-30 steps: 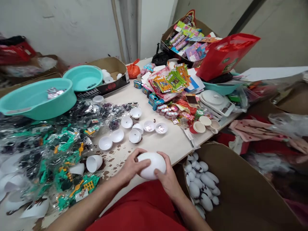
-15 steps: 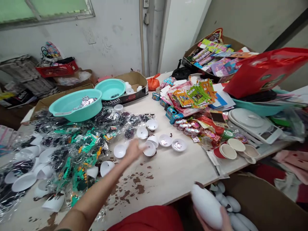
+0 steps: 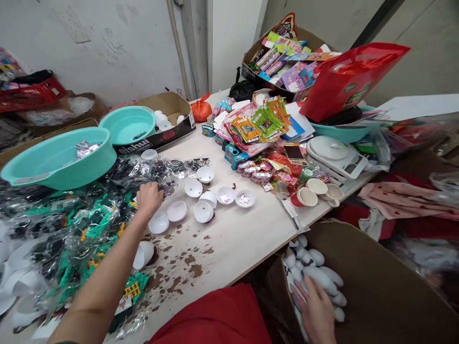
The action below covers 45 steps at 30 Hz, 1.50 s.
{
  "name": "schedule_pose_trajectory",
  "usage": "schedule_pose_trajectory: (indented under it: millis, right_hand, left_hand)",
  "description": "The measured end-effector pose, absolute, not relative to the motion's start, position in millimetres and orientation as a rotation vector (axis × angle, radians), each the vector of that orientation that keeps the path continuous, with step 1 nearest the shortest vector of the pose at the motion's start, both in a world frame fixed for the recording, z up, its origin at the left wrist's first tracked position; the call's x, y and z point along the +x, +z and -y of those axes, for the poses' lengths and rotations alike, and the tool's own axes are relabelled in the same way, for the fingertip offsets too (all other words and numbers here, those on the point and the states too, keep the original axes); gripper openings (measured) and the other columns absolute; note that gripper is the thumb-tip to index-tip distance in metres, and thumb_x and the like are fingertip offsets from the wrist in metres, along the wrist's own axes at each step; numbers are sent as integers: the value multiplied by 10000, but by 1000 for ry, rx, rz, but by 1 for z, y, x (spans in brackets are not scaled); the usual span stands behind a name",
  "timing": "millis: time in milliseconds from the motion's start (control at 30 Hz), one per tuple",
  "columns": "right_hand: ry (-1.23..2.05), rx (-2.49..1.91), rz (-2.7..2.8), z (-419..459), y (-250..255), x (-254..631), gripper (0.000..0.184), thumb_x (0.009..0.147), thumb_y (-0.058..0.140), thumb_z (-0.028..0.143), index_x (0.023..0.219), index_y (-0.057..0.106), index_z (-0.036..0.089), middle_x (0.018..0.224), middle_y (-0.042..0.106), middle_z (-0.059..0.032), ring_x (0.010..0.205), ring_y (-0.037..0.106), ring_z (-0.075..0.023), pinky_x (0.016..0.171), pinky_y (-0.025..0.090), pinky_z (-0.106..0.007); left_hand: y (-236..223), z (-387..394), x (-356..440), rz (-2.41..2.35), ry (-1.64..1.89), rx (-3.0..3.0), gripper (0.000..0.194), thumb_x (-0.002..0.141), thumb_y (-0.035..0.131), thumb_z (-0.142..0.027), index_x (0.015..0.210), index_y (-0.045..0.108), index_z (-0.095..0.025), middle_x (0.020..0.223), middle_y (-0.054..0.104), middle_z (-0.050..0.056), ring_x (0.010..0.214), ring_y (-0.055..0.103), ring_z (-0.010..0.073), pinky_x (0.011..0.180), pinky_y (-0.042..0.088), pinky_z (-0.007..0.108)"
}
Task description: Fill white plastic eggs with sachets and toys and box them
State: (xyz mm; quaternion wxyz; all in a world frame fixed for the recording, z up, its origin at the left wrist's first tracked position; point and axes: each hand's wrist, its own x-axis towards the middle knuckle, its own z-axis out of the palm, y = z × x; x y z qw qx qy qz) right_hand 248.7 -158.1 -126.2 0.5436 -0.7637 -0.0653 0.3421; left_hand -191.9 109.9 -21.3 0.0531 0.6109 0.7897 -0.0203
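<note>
My left hand [image 3: 149, 198] is over the near edge of a heap of clear plastic bags [image 3: 168, 167] with dark contents. Its fingers are curled in, and whatever they may hold is hidden. Close by stand white plastic egg halves [image 3: 177, 210], several with small pieces inside; two hold a shiny packet [image 3: 245, 198]. Down at the right, my right hand [image 3: 316, 306] reaches into a cardboard box [image 3: 362, 267], fingers stretched out over white plastic eggs [image 3: 324, 279]. No egg is gripped in it.
Bagged green and orange toy parts [image 3: 96, 224] cover the left of the table. Behind them stand two turquoise basins [image 3: 64, 177]. Snack packets [image 3: 265, 122], a white scale [image 3: 332, 153], paper cups [image 3: 304, 197] and a red bag [image 3: 351, 81] lie to the right.
The large white egg my right hand held has been let go into the box. My left hand has moved left from the egg halves to the bags; the view has turned right.
</note>
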Motion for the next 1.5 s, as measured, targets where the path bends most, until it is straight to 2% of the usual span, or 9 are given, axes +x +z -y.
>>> schedule_pose_trajectory:
  millis: [200, 300, 433, 533, 667, 800, 1000, 1167, 1500]
  right_hand:
    - [1118, -1272, 649, 80, -56, 112, 827, 660, 760, 469, 1385, 385, 336, 1495, 356, -77, 1311, 422, -295, 907, 526, -419]
    - [1163, -1325, 615, 41, -40, 75, 417, 679, 746, 483, 957, 679, 180, 1073, 657, -91, 991, 610, -247, 798, 518, -339]
    - [1201, -1335, 276, 17, -36, 65, 362, 637, 782, 476, 696, 606, 165, 626, 585, 21, 586, 542, -136, 573, 460, -270]
    - [1240, -1275, 163, 22, -34, 66, 432, 573, 837, 419, 861, 609, 192, 703, 606, 39, 621, 580, -135, 587, 474, -257]
    - [1395, -1211, 21, 36, -31, 64, 551, 584, 832, 408, 1033, 562, 236, 799, 626, 38, 699, 634, -162, 606, 502, -263]
    - [1572, -1154, 97, 44, -29, 65, 456, 725, 650, 622, 836, 599, 182, 750, 628, -4, 665, 602, -164, 550, 471, -254]
    - [1273, -1318, 207, 38, -38, 77, 418, 716, 692, 580, 686, 522, 200, 582, 464, 68, 551, 444, -105, 491, 370, -214]
    - [1245, -1317, 298, 25, -41, 92, 383, 725, 683, 535, 654, 503, 205, 576, 472, 60, 542, 436, -108, 500, 371, -224]
    - [1848, -1238, 26, 1, -74, 138, 238, 640, 662, 409, 637, 553, 197, 498, 540, 20, 446, 499, -148, 392, 342, -228]
  left_hand:
    - [-4, 11, -94, -1693, 555, 2423, 147, 862, 550, -248, 945, 658, -192, 823, 618, 70, 778, 506, 223, 711, 413, 344]
    - [-13, 52, -43, -1456, 864, 2595, 163, 843, 553, -145, 968, 649, -183, 854, 610, 72, 834, 524, 220, 810, 421, 385]
    - [-17, 55, -37, -1644, 1265, 2462, 377, 748, 731, -309, 1102, 626, -233, 1250, 504, 125, 1281, 369, 377, 1052, 288, 568]
    - [-11, 44, -42, -1659, 1254, 2132, 603, 650, 791, -471, 1144, 590, -189, 1403, 358, 173, 1327, 346, 397, 1022, 378, 538]
    - [-3, 34, -26, -1418, 1253, 1828, 172, 771, 693, -305, 844, 607, -175, 997, 612, 79, 942, 625, 199, 798, 519, 309]
    - [-9, 28, -11, -1494, 1360, 1703, 74, 811, 615, -228, 773, 572, -181, 695, 579, -10, 644, 573, 120, 642, 477, 240]
    - [-21, 29, -2, -1413, 1249, 1671, 91, 812, 598, -256, 751, 620, -192, 758, 609, 24, 791, 566, 172, 775, 467, 313]
    - [-18, 16, 4, -1350, 1033, 1191, 375, 766, 645, -336, 1104, 633, -175, 1026, 666, 69, 926, 634, 202, 801, 497, 308]
    - [-29, -7, 52, -1183, 1037, 1618, 117, 782, 615, -269, 720, 652, -176, 926, 691, 72, 912, 634, 207, 831, 485, 328]
